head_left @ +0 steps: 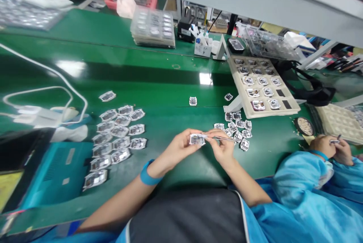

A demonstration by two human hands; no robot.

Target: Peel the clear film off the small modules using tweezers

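My left hand point(180, 145) is closed on a small white-framed electronic module point(197, 139), pinched by its edges. From the right, my right hand point(222, 147) meets the module with its fingers closed on thin metal tweezers point(224, 138), one end of which juts out to the right. Where the tweezers meet the module is too small to make out. Several similar modules point(237, 136) lie loosely just beyond my right hand. More modules point(120, 131) are set out in rough rows to the left. A single module point(193, 101) lies on the green tabletop ahead of my hands.
A beige tray point(279, 110) of modules leans on a white stand point(235, 104) at the right. Stacked clear trays point(153, 27) and a white box of bottles point(202, 49) stand at the back. White cables point(70, 80) cross the left side. A co-worker's hands point(326, 146) are at the far right.
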